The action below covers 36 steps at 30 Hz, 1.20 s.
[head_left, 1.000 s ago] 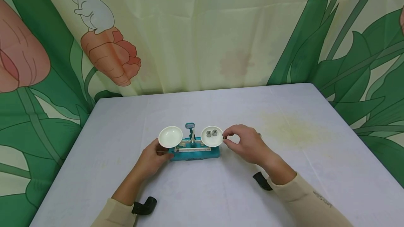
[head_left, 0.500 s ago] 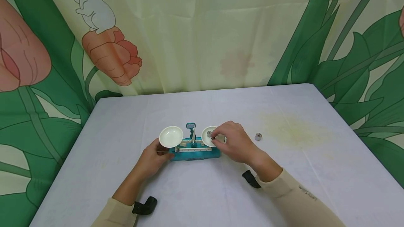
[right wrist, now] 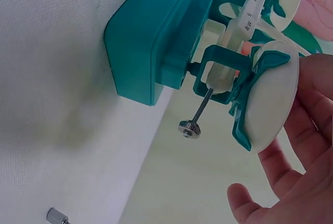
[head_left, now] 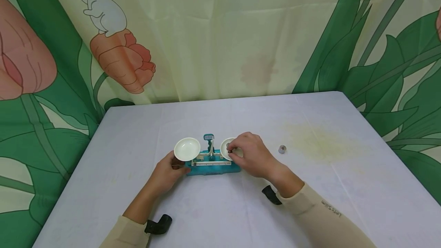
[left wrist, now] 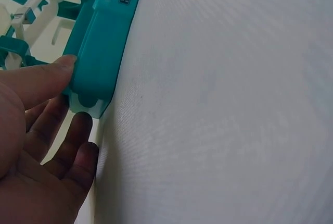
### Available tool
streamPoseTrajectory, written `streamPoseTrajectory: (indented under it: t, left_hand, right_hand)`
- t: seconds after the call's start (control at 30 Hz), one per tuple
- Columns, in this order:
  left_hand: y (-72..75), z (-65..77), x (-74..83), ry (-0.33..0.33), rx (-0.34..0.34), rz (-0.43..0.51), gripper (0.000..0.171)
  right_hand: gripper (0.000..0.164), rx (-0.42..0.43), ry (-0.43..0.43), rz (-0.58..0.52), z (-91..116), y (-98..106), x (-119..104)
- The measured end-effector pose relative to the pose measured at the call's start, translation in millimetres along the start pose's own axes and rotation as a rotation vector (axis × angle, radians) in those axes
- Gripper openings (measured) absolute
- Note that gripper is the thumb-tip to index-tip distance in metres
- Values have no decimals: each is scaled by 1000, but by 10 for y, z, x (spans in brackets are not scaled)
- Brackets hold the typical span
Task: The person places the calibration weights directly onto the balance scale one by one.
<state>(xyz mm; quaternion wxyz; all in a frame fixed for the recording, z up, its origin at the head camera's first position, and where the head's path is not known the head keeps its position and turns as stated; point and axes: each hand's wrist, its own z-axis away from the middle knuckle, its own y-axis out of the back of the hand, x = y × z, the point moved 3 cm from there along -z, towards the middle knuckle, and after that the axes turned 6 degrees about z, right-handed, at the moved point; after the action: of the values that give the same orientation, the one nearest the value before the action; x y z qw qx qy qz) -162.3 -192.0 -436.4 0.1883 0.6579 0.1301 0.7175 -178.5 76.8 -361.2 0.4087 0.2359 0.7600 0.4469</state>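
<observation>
A teal balance scale (head_left: pixel 213 169) with two white pans stands on the table. My left hand (head_left: pixel 167 174) grips the left end of its base; in the left wrist view the thumb (left wrist: pixel 49 78) presses one side of the base, with fingers around its end. The left pan (head_left: pixel 187 149) holds nothing. Over the right pan (head_left: pixel 224 155), my right hand (head_left: pixel 253 155) pinches a small dark metal weight (head_left: pixel 229 151) between thumb and index finger. A metal weight (head_left: pixel 228 145) in that pan is partly covered by the fingers. In the right wrist view the pan (right wrist: pixel 273 101) hides the fingertips.
Right of the scale, another metal weight (head_left: pixel 282 149) stands on the white-covered table (head_left: pixel 213 209). A threaded adjusting knob (right wrist: pixel 189 129) sticks out from the beam's right end. Behind the table hangs a printed curtain (head_left: pixel 220 41).
My right hand has moved left from the right pan's edge to over the pan, carrying the small weight. The weight on the table has come into fuller view. My left hand stays on the base.
</observation>
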Motion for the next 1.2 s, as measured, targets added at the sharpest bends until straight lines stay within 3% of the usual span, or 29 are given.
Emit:
streamPoseTrajectory:
  t: [1.2]
  left_hand:
    - [-21, 14, 9, 6, 17, -34, 60]
  right_hand:
    - [13, 10, -8, 14, -36, 8, -4]
